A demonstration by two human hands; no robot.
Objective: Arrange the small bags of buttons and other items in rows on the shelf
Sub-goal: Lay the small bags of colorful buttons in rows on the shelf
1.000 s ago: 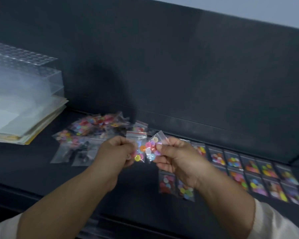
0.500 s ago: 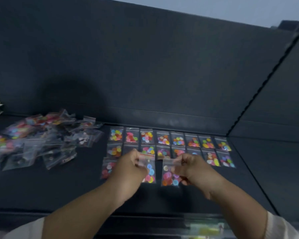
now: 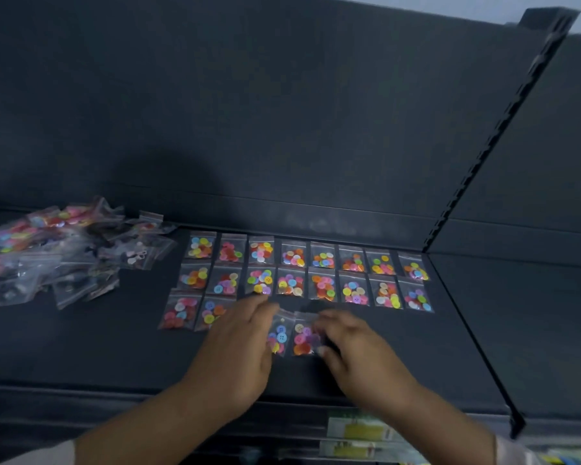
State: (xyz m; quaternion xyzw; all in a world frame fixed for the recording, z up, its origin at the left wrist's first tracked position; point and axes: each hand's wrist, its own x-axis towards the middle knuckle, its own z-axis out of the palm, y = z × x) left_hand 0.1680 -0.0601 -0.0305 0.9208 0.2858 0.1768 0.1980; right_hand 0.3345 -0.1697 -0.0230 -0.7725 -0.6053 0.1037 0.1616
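Observation:
Small clear bags of coloured buttons point(image 3: 322, 284) lie in two full rows on the dark shelf point(image 3: 121, 344), and two more point(image 3: 180, 310) begin a third row at the left. My left hand point(image 3: 239, 347) pinches a bag with blue buttons point(image 3: 280, 337) by its top left edge. My right hand point(image 3: 349, 347) grips a bag with pink, purple and orange buttons point(image 3: 303, 339) at its right side. Both bags sit side by side low over the shelf in the third row; blur hides whether they touch it.
A loose pile of unsorted bags point(image 3: 57, 250) lies at the left back of the shelf. A slotted upright divider point(image 3: 483, 156) bounds the shelf on the right. Yellow-green packages point(image 3: 359, 431) show on a lower level beneath the front edge.
My view swung right from the pile to the rows. Both hands carried their bags down from mid-air to the third row, close to the shelf surface.

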